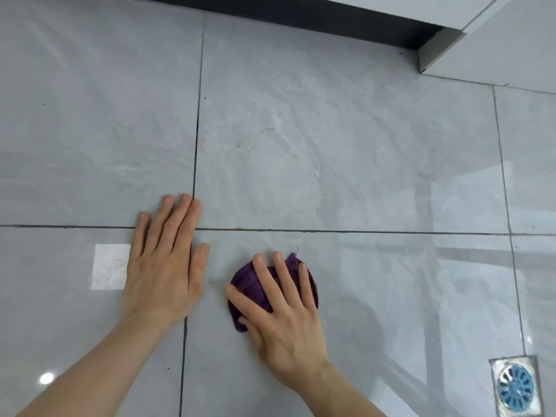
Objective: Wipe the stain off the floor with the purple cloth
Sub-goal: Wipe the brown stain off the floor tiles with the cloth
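A bunched purple cloth (247, 284) lies on the grey tiled floor (376, 176), pressed down under the spread fingers of my right hand (281, 308). My left hand (164, 263) rests flat on the floor to the left of the cloth, fingers together, holding nothing, across a grout line. On the tile beyond the cloth a pale whitish smear with a few dark specks (270, 130) marks the floor. The floor under the cloth is hidden.
A dark skirting strip (301, 13) and a white cabinet corner (436, 52) bound the far side. A square metal drain with a blue grate (515, 386) sits at the near right. Bright light reflections (109, 266) show on the left tile.
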`<state>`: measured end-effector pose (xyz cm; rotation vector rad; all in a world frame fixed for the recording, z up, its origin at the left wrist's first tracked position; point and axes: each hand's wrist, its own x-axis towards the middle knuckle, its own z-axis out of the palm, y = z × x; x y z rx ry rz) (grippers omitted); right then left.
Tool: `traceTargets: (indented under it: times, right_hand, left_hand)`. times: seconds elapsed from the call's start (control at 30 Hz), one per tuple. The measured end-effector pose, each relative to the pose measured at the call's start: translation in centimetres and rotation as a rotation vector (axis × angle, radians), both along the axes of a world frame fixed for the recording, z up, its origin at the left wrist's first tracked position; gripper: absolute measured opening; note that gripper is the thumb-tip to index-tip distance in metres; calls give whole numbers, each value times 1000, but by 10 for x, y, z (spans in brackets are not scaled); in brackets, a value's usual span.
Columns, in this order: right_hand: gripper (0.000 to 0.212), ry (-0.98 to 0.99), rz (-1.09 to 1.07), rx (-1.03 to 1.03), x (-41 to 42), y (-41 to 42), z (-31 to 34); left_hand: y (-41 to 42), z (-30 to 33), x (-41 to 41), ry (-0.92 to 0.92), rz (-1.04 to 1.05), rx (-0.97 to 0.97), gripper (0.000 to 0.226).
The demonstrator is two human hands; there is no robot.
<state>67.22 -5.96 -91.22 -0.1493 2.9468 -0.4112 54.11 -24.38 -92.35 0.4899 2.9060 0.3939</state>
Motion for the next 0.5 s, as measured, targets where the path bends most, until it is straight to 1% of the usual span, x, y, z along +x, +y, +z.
traceTargets:
  times: [0.13, 0.23, 0.3, 0.37, 0.43, 0.5]
  right_hand:
    - [47, 32, 70, -3, -10, 14, 0]
    - [51, 44, 46, -62, -25, 28, 1]
    - [62, 49, -34, -139, -38, 32, 5]
    - [85, 40, -147, -207, -42, 36, 14]
    - [106, 25, -255, -223, -33, 43, 23]
    - [110, 11, -278, -223, -18, 53, 26]
  left_hand:
    - [1, 0, 0, -8, 1, 2, 64]
    - [1, 0, 1, 8, -3, 2, 64]
    - [1, 1, 3, 3, -2, 6, 64]
    - [1, 3, 3, -3, 3, 22, 65]
    - [2, 6, 2, -9, 23, 84, 66]
    - [7, 15, -1, -8, 24, 172, 68]
